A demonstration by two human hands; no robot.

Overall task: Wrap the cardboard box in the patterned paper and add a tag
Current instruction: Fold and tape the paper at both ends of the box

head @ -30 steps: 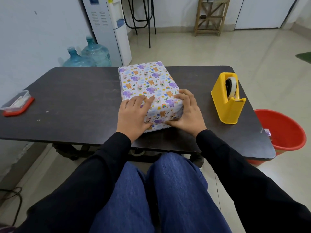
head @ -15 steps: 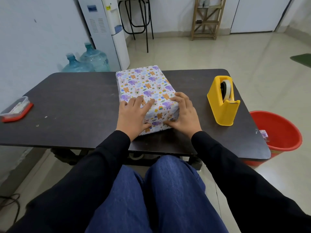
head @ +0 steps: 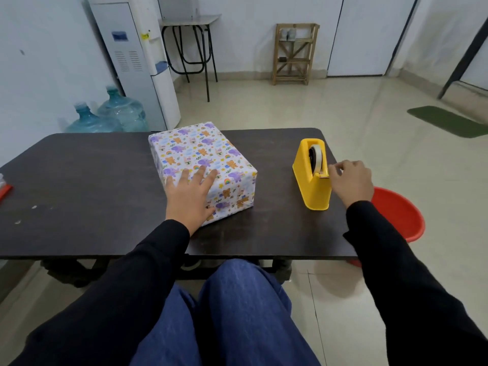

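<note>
Right hand on tape at dispenser

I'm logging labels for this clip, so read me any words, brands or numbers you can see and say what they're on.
No text is readable.
Water dispenser: blue label and yellow sticker, too blurred.
Wrapped box: animal pictures only.
Tape dispenser: no marking shows.

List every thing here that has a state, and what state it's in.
Wrapped box, fully papered, no tag visible.
Left hand grip, fingers spread, pressing the box top.
Right hand grip, pinching tape end.
Tape dispenser, upright, roll loaded.
Red bucket, upright.
</note>
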